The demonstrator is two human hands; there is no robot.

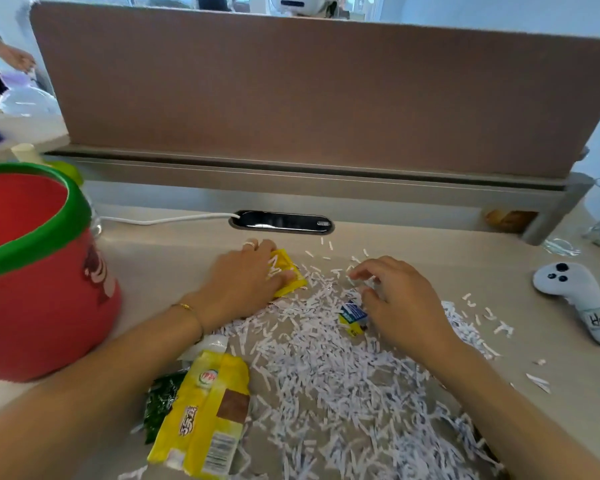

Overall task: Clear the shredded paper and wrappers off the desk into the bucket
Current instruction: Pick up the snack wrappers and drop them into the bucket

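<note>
Left hand [246, 278] pressed flat on a small yellow wrapper [289, 273] mid-desk; right hand [400, 299] fingers spread, loosely curled over shredded paper [343, 382] — red bucket [39, 289] at desk's left edge.

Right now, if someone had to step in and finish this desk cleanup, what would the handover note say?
Left hand: palm down on a small yellow wrapper at the far edge of the mess; firm grasp not clear.
Right hand: fingers curled open over the white shredded paper, beside a small blue and yellow wrapper.
Red bucket with green rim: stands on the beige desk to the left; what shows of its inside looks bare.
Large yellow snack wrapper and a dark green wrapper lie near the front.
Done: nothing visibly.
Left: all shreds and wrappers.
</note>
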